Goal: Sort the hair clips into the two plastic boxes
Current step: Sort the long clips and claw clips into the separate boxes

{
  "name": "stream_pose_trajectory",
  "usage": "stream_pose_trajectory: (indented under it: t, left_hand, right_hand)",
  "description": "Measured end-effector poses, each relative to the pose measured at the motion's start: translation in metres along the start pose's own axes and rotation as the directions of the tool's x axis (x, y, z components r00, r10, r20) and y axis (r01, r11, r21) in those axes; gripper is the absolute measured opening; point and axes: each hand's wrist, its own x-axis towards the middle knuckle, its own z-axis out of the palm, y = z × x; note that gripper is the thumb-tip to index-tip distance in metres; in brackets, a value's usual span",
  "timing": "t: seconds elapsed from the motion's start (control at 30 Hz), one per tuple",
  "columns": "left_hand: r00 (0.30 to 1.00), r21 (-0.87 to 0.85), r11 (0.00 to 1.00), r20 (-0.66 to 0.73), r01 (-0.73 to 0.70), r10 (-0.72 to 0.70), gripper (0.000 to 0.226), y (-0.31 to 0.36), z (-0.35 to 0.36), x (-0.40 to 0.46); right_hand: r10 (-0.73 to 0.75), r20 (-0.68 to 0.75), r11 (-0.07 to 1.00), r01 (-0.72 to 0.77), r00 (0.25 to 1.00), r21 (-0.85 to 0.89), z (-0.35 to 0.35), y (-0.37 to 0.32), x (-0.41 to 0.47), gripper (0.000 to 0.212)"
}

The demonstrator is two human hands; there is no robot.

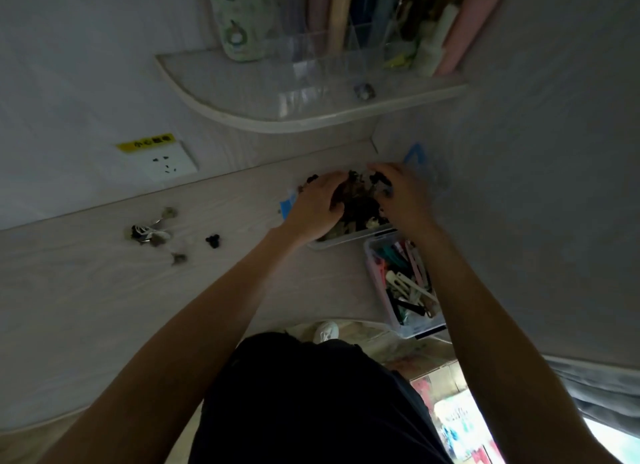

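Observation:
Two clear plastic boxes stand on the pale desk at the right. The far box (349, 239) is heaped with dark claw clips (360, 204). Both hands are in that heap: my left hand (317, 204) lies over its left side with fingers curled into the clips, and my right hand (398, 193) covers its right side, fingers bent down among them. Whether either hand grips a clip is hidden. The near box (408, 328) holds several long flat clips (405, 280) in pink, white, green and black. One black claw clip (213, 241) lies loose on the desk.
A bunch of keys (149, 233) and small clips (178, 257) lie on the desk's left part. A wall socket (166, 162) sits behind. A curved shelf (277, 117) with a clear organiser hangs above the boxes. The wall stands close on the right.

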Motion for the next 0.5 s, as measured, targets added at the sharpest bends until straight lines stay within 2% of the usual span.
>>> stream_pose_trajectory:
  t: [0.1, 0.2, 0.3, 0.4, 0.47, 0.5]
  left_hand:
    - [0.996, 0.318, 0.945, -0.021, -0.076, 0.087, 0.044, -0.005, 0.002, 0.003]
    - [0.996, 0.509, 0.859, 0.090, -0.056, 0.011, 0.047, -0.007, 0.007, 0.004]
    - [0.999, 0.542, 0.840, 0.027, -0.032, 0.020, 0.045, -0.007, 0.007, 0.011]
    - [0.974, 0.462, 0.878, -0.110, -0.127, 0.199, 0.034, -0.005, 0.005, 0.013]
    - [0.950, 0.466, 0.854, -0.080, -0.231, 0.301, 0.033, -0.007, 0.008, 0.008]
    - [0.960, 0.482, 0.844, -0.019, -0.236, 0.280, 0.035, -0.007, 0.010, 0.005]
  right_hand:
    - [-0.079, -0.045, 0.996, 0.076, 0.996, -0.054, -0.004, 0.004, -0.003, 0.038]
    - [-0.144, -0.006, 0.971, 0.140, 0.990, -0.192, -0.004, 0.006, -0.005, 0.040]
    - [-0.138, 0.057, 0.938, 0.149, 0.989, -0.313, 0.001, 0.012, -0.011, 0.044]
    - [-0.145, 0.022, 0.934, 0.145, 0.989, -0.326, 0.004, 0.017, -0.020, 0.040]
    - [-0.136, 0.067, 0.933, 0.150, 0.988, -0.328, 0.007, 0.017, -0.022, 0.042]
    - [-0.118, 0.102, 0.929, 0.146, 0.988, -0.341, 0.010, 0.018, -0.022, 0.045]
